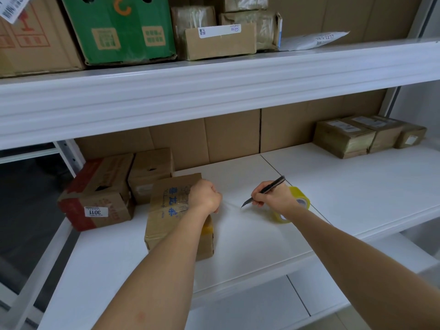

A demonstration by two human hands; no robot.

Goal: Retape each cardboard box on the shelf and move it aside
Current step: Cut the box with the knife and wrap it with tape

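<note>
A cardboard box (176, 215) with blue printed characters sits on the white shelf (357, 186), toward its left half and near the front edge. The left hand (204, 196) rests over the box's top right corner, its fingers curled into a fist; they appear to pinch the end of a clear strip of tape (232, 207) that stretches to the right, though what exactly lies inside the fist is hidden. The strip runs taut from that fist, just off the box's right edge, toward the right hand (273, 197).

The right hand hovers above the bare shelf, apart from the box. Its fingers are curled around a slim dark utility knife (264, 191), held like a pen, with the blade tip pointing down and left toward the stretched tape. Whether the tip touches the tape cannot be told. A yellowish tape roll (298, 202) sits just behind and under this hand, against the wrist; whether the hand also holds the roll is unclear.

To the left of the box, further back, stand a red-and-brown carton (100, 194) bearing a label reading 3011 and a smaller brown box (151, 172). At the far right of the same shelf lie three taped parcels (366, 135). The upper shelf carries a green box (119, 27) and several more parcels.
</note>
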